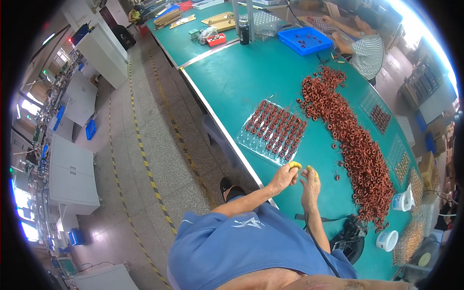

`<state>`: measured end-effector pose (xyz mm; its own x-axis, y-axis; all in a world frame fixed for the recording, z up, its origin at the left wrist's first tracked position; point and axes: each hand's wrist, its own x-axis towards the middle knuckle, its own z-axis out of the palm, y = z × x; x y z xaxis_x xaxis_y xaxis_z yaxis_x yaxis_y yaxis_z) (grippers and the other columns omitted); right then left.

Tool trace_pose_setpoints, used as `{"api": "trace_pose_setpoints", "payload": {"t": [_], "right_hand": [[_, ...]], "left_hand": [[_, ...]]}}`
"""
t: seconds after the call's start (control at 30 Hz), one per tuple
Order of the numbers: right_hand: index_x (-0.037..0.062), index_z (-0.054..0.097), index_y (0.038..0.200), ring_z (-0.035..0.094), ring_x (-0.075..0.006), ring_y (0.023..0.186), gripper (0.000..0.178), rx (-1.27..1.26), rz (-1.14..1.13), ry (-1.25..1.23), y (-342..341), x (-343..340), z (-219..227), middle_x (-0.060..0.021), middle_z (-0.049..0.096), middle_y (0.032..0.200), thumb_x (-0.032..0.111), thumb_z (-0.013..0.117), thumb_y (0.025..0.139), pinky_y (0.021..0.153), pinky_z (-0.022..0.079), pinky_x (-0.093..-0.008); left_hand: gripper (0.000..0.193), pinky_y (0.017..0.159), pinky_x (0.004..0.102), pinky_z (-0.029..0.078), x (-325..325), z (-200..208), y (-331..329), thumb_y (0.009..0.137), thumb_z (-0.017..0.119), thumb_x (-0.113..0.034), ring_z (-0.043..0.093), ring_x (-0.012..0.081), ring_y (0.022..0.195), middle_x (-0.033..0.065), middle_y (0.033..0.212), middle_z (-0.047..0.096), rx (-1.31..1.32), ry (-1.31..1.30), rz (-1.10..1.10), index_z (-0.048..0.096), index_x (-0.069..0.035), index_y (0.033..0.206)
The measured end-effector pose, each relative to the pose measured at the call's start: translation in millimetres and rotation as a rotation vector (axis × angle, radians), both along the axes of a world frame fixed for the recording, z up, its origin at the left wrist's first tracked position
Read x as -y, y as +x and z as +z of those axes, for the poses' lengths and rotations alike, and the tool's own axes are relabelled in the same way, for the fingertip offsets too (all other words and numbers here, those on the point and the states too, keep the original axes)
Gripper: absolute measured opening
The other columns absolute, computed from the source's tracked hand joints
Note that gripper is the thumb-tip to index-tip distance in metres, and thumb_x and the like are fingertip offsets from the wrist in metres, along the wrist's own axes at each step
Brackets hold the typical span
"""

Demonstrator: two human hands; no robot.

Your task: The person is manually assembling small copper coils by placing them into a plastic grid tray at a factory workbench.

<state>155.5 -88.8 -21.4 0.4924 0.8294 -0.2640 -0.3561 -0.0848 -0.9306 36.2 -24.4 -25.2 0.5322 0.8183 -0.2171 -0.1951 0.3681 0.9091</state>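
Hands meet over the green bench (251, 72)
Left hand (285, 177) and right hand (310, 186), yellow-capped fingers (295, 165) pinched together near the clear tray (273, 131); what they grip, I cannot tell.

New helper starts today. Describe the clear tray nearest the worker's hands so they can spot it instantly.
Start at the long green workbench and the wide band of loose reddish-brown coil rings running along it. Just left of that band, near the bench's front edge, lies the clear tray, beyond the left hand and right hand. Unlike the trays at the far right, its rings sit in neat rows.

Both hands (297, 179) meet beside coil tray (273, 131) – coil heap (355, 140) near
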Motion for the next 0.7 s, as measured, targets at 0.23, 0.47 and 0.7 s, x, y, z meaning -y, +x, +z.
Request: {"api": "trace_pose_setpoints", "payload": {"t": [0.23,0.47,0.7], "right_hand": [[0.0011,0.061,0.107,0.059,-0.0129,0.077,0.035,0.011,0.167,-0.055,9,3,-4,-0.0051,0.062,0.088,0.033,0.049,0.099,0.069,0.048,-0.0272],[0.0009,0.064,0.089,0.059,-0.0132,0.062,0.034,0.025,0.162,0.012,7,-24,-5,-0.0030,0.062,0.069,0.029,0.048,0.100,0.062,0.047,-0.0255],[-0.0006,0.064,0.080,0.057,-0.0180,0.058,0.035,0.493,0.122,-0.042,7,-16,-3,-0.0101,0.063,0.066,0.028,0.051,0.095,0.057,0.045,-0.0324]], "left_hand": [[0.028,0.056,0.0236,0.046,-7,0,6,0.093,0.054,-0.012,0.053,0.0077,0.063,0.0010,0.075,0.055,0.003,0.061,-0.091,0.051,-0.002,0.119],[0.024,0.054,0.0197,0.042,-22,7,8,0.095,0.051,-0.007,0.048,0.0057,0.061,0.0000,0.074,0.052,0.084,0.073,-0.104,0.051,-0.001,0.118],[0.023,0.055,0.0275,0.046,-13,-4,3,0.094,0.054,-0.018,0.054,0.0083,0.061,0.0020,0.069,0.059,-0.178,0.254,-0.073,0.058,0.000,0.108]]}}
